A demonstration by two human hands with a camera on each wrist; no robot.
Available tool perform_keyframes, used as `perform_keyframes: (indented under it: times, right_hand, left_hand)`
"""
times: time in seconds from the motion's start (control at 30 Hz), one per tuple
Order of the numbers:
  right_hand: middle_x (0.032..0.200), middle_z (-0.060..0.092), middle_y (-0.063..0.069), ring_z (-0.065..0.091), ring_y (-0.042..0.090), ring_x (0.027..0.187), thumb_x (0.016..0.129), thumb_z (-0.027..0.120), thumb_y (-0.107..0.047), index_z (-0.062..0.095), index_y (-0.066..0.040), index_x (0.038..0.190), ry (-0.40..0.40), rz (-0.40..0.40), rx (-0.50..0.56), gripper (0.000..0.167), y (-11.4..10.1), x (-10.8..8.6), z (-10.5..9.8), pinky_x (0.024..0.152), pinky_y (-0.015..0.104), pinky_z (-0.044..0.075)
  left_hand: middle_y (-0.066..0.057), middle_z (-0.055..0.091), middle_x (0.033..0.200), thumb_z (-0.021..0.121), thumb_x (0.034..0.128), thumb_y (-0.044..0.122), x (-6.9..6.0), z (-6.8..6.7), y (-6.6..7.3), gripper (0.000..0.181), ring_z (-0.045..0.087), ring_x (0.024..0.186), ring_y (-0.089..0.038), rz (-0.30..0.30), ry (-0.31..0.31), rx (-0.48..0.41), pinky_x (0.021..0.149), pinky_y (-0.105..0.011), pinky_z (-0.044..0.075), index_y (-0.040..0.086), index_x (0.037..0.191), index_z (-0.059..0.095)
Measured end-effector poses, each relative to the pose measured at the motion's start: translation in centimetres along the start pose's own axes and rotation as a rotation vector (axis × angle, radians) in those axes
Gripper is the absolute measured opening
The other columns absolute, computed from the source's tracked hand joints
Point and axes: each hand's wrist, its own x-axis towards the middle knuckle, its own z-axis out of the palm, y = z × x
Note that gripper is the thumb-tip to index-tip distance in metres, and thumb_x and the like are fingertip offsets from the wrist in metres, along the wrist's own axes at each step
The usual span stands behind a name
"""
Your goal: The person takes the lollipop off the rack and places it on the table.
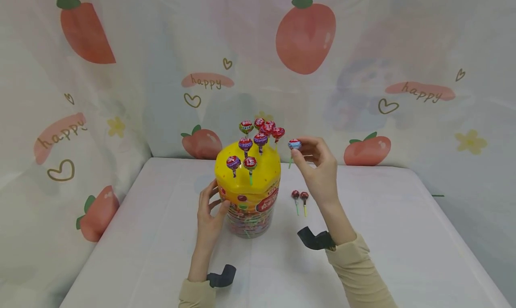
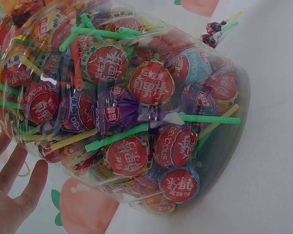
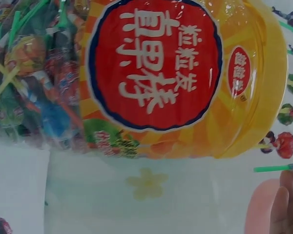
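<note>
A tall clear jar (image 2: 229, 151) packed with wrapped lollipops stands upright under a yellow lid (image 1: 251, 189). Several lollipops (image 1: 250, 163) rise from the lid by their sticks. At the jar's left side, my left hand (image 1: 209, 220) rests its spread fingers (image 2: 33, 183) against the wall. To the right of the lid, my right hand (image 1: 320, 169) pinches a blue-wrapped lollipop (image 1: 294, 144) between thumb and fingers. Its green stick (image 3: 269, 169) points down, apart from the lid. Part of the right hand is cut off in the right wrist view.
Two dark red lollipops (image 1: 300, 195) lie side by side on the white table (image 1: 161, 236), right of the jar. A backdrop (image 1: 250, 34) with printed fruit and "happy" words surrounds the table's back and sides.
</note>
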Motion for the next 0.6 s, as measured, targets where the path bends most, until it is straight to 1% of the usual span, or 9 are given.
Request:
perform_keyframes:
  times: [0.1,0.17,0.3,0.47,0.53,0.6]
  right_hand:
    - [0.096,0.062,-0.010,0.060,0.007,0.086,0.089,0.066,-0.008,0.061,-0.001,0.116,0.014,0.013,-0.017,0.028,0.7,-0.4,-0.4,0.078,0.015,0.049]
    - [0.096,0.062,-0.009,0.060,0.006,0.086,0.089,0.066,-0.009,0.061,-0.001,0.115,0.022,0.029,-0.029,0.028,1.2,-0.7,-0.6,0.078,0.014,0.049]
    - [0.095,0.062,-0.008,0.059,0.005,0.086,0.089,0.067,-0.010,0.062,-0.002,0.115,0.035,0.075,-0.042,0.028,2.0,-1.4,-0.9,0.078,0.013,0.049]
    - [0.092,0.062,-0.010,0.059,0.004,0.084,0.089,0.068,-0.011,0.063,-0.003,0.114,0.044,0.125,-0.040,0.027,2.8,-2.0,-1.4,0.075,0.013,0.048]
    - [0.091,0.062,-0.011,0.059,0.003,0.083,0.088,0.068,-0.008,0.062,0.000,0.114,0.039,0.159,-0.052,0.027,2.3,-2.2,-1.6,0.074,0.013,0.048]
    - [0.089,0.061,-0.013,0.059,0.001,0.082,0.088,0.067,-0.007,0.063,0.000,0.114,0.035,0.186,-0.060,0.027,2.7,-2.4,-1.8,0.073,0.013,0.047]
  left_hand:
    - [-0.013,0.041,0.144,0.062,0.0887,0.000,0.2,0.2,-1.4,0.065,0.040,0.128,-0.008,-0.004,0.007,-0.005,0.105,-0.055,0.042,0.014,0.147,0.037]
    - [-0.009,0.042,0.144,0.063,0.0887,0.001,0.2,0.2,-1.8,0.065,0.041,0.128,-0.010,0.006,0.011,-0.003,0.104,-0.053,0.043,0.018,0.146,0.038]
    - [-0.003,0.043,0.143,0.064,0.0899,0.007,0.1,0.1,-2.0,0.063,0.041,0.128,-0.009,0.022,0.015,0.003,0.104,-0.051,0.045,0.024,0.145,0.039]
    - [-0.003,0.043,0.143,0.064,0.0911,0.013,0.0,0.1,-1.9,0.061,0.041,0.128,-0.009,0.037,0.019,0.014,0.103,-0.054,0.044,0.025,0.145,0.038]
    - [-0.004,0.043,0.143,0.064,0.0913,0.015,0.0,0.2,-1.9,0.061,0.041,0.128,-0.008,0.038,0.018,0.014,0.103,-0.055,0.044,0.026,0.146,0.038]
    - [-0.004,0.043,0.143,0.064,0.0914,0.016,0.0,0.2,-1.9,0.061,0.041,0.128,-0.008,0.039,0.016,0.012,0.103,-0.055,0.044,0.026,0.146,0.038]
